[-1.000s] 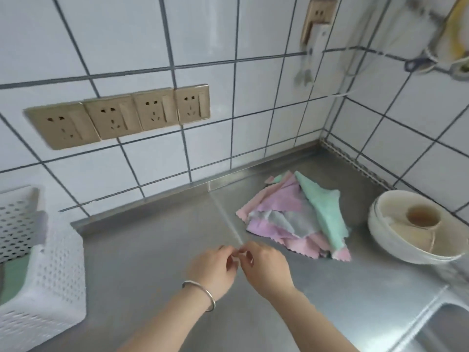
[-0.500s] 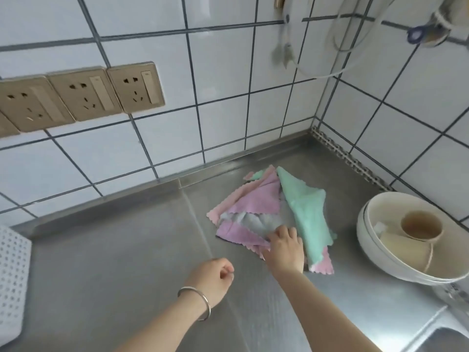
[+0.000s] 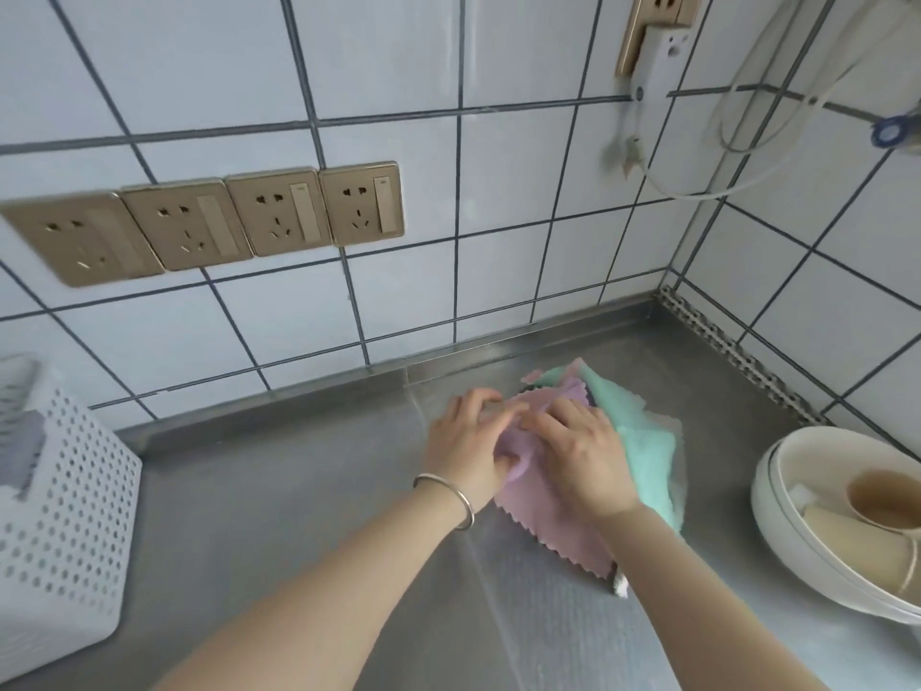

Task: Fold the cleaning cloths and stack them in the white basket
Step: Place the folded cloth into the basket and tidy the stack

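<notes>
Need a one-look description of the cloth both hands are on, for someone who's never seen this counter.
Start at the steel counter under the row of gold sockets, then go right to the cloth pile near the tiled corner. The lilac cloth lies on top, under the left hand and right hand. Its zigzag edge points toward the camera; the mint cloth lies to its right.

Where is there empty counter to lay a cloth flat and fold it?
The widest bare steel lies between the white perforated plastic basket and the left hand. More lies near the camera, between the forearms. The back right corner is crowded: both hands, right hand included, press the pile of pastel cloths, with the white bowl of cups beside it.
</notes>
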Tool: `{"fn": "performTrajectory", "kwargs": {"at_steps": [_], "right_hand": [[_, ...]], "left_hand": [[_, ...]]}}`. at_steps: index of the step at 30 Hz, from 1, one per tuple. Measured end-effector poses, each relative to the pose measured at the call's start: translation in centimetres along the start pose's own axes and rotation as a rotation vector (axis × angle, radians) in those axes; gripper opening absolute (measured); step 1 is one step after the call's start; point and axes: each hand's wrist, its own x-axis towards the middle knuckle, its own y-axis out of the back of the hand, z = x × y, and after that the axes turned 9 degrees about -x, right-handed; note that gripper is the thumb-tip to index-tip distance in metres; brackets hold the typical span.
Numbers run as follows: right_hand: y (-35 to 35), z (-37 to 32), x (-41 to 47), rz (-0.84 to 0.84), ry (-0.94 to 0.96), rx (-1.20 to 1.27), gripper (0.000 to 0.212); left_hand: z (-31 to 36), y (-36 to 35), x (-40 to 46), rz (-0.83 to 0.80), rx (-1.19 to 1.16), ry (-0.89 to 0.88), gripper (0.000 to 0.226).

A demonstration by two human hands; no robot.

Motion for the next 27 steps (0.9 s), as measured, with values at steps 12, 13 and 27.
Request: {"fn": "performTrajectory", "kwargs": {"at_steps": [12,13,27], "right_hand": [[5.7,1.8,1.7,-0.145,-0.373,0.028,0.024],[6.5,1.3,2.7,-0.134,-0.43,0.086,0.02],[9.2,-12.8,11.6,-0.342,-0.354,0.458,0.016]], "left_hand": [[0.9,10.2,0.3,0.013,-0.075,-0.043,0.024],[0.7,11.9,-0.1,0.022,-0.083,-0.04,0.028],[-10.7,28.1,-11.6,0.265,0.009,0.311,0.004]]}}
